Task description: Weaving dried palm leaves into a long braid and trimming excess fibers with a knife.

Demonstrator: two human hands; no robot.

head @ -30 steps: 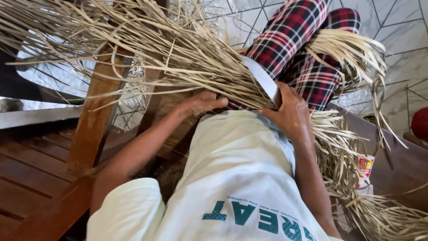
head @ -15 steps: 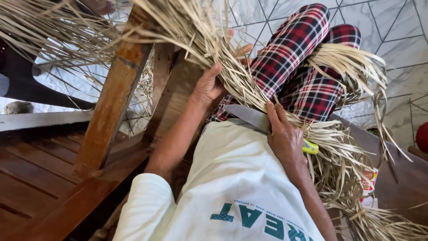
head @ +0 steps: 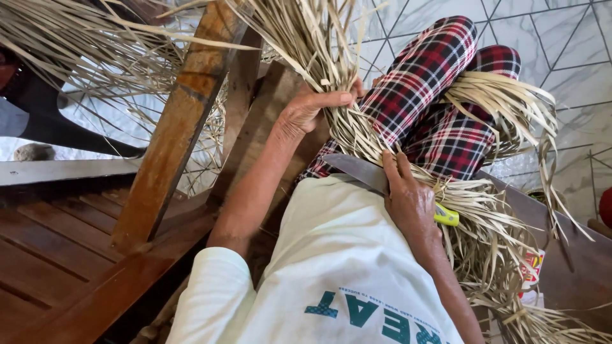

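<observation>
My left hand [head: 313,106] is closed around a thick bundle of dried pale palm strips [head: 306,44] that fans up and away from my lap. My right hand [head: 409,200] rests on my lap, gripping a knife with a yellow handle [head: 447,216]. Its grey blade [head: 357,172] lies flat under my fingers, against the lower ends of the strips. More loose strips [head: 491,236] hang over my right thigh. My legs in red plaid trousers [head: 433,83] stretch forward.
A slanted wooden post [head: 178,121] and a brown wooden bench [head: 57,248] stand at my left. Grey tiled floor [head: 561,51] lies ahead. Another heap of strips [head: 76,38] spreads at the upper left. A small printed carton [head: 530,267] sits low right.
My left hand has risen from my lap and taken hold of the strip bundle, lifting it. My right hand slid onto the knife, whose blade and yellow handle came into view.
</observation>
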